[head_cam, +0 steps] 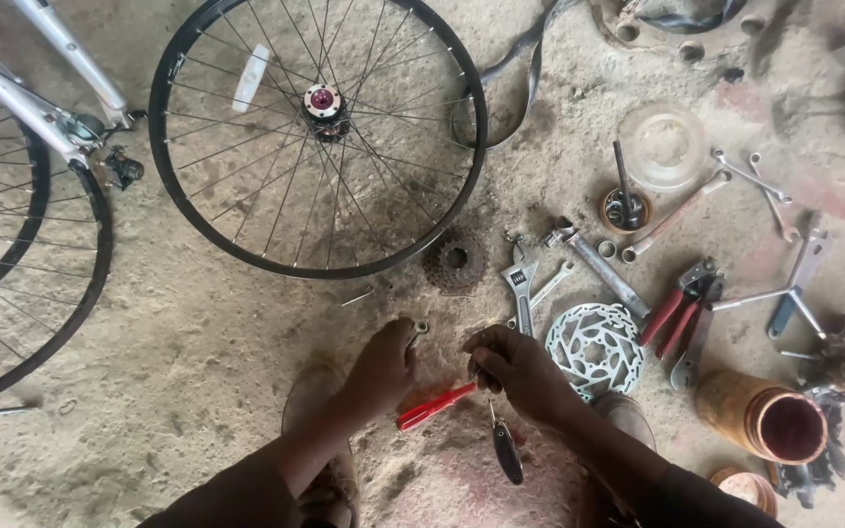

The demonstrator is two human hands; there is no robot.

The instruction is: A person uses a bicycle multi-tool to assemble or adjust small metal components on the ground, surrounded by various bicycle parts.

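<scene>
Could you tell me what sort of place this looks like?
Probably an informal bicycle repair spot on a dirt floor: a loose spoked wheel, a disc brake rotor and scattered spanners lie about.

1. Too small to identify: pale part pinched in left hand [383, 367].
2. Hidden inside right hand [515, 370]: whatever fingers gripped.
3. Cut off far left of left hand: bicycle frame [26, 93].

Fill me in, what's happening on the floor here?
A person crouches on a dusty floor among bike parts. The left hand pinches a small metal ring; the right hand is closed on a small part too tiny to identify. A red-handled tool lies between the hands. A bare spoked wheel lies ahead, with a cassette, adjustable wrench and brake disc nearby.
</scene>
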